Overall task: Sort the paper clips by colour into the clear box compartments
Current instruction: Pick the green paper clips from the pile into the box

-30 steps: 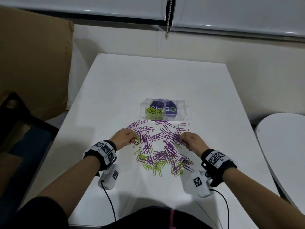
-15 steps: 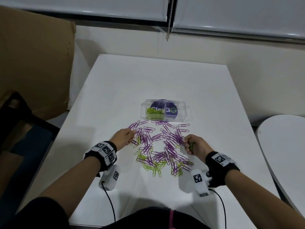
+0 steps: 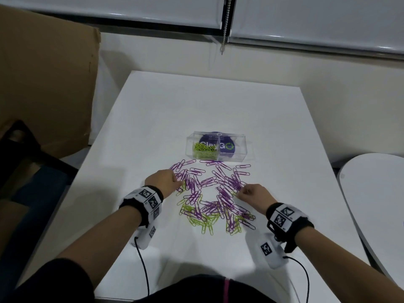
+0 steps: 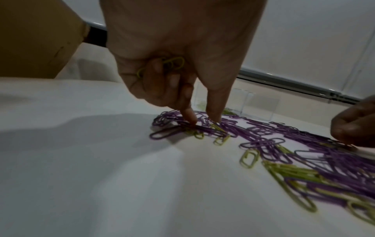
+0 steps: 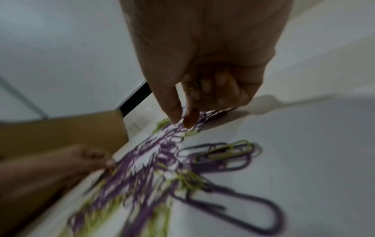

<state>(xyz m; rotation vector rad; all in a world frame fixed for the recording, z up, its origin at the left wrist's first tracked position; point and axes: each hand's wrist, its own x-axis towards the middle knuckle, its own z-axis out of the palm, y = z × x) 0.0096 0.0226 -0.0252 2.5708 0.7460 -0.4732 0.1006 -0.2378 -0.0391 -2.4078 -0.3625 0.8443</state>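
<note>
A mixed heap of purple and green paper clips [image 3: 214, 193] lies on the white table [image 3: 196, 101], just in front of the clear box [image 3: 240, 149]. The box's left compartment holds green clips [image 3: 204, 149]; I see no clips in the right one. My left hand [image 3: 166, 179] is at the heap's left edge, two fingertips [image 4: 190, 117] down on the clips, and green clips [image 4: 172, 63] are tucked under its curled fingers. My right hand [image 3: 251, 193] is at the heap's right edge. Its thumb and forefinger [image 5: 172, 112] pinch at the clips, and a green clip [image 5: 195, 83] shows faintly behind its curled fingers.
A big brown cardboard sheet [image 3: 43, 84] leans at the left, above a dark chair [image 3: 26, 160]. A round white table [image 3: 376, 193] stands close on the right. A blind cord [image 3: 225, 29] hangs at the back wall. Cables trail from both wrist units at the table's near edge.
The right hand pulled a green clip back from the heap, then returned its fingertips to the heap's right edge. The left hand stayed at the left edge, shifting only slightly.
</note>
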